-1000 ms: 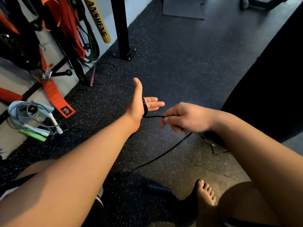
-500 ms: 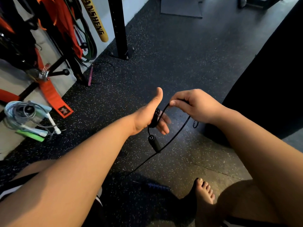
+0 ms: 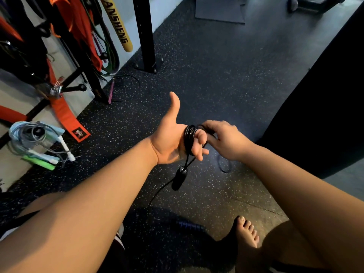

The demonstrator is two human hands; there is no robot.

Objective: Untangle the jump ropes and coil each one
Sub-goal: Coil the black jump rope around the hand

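Note:
A black jump rope (image 3: 188, 135) is wound in several loops around the fingers of my left hand (image 3: 168, 138), which is held out with the palm showing and the thumb up. My right hand (image 3: 226, 140) pinches the rope just beyond those fingers. One black handle (image 3: 178, 179) dangles below my left hand. From there the cord runs down to the floor toward a dark ribbed handle (image 3: 189, 226) lying near my legs. A small loop of cord (image 3: 224, 164) lies on the floor under my right wrist.
A bundle of pale coiled ropes (image 3: 35, 138) with white and green handles (image 3: 39, 163) lies at the left by the wall. Orange straps and bands hang on a rack there, beside a black post (image 3: 144, 32). A large black object (image 3: 325, 95) stands to the right. My bare foot (image 3: 247, 233) rests below.
My right hand has brought the cord over and down against my left fingers, adding to the coil. The dangling handle hangs lower and my left thumb points more upright.

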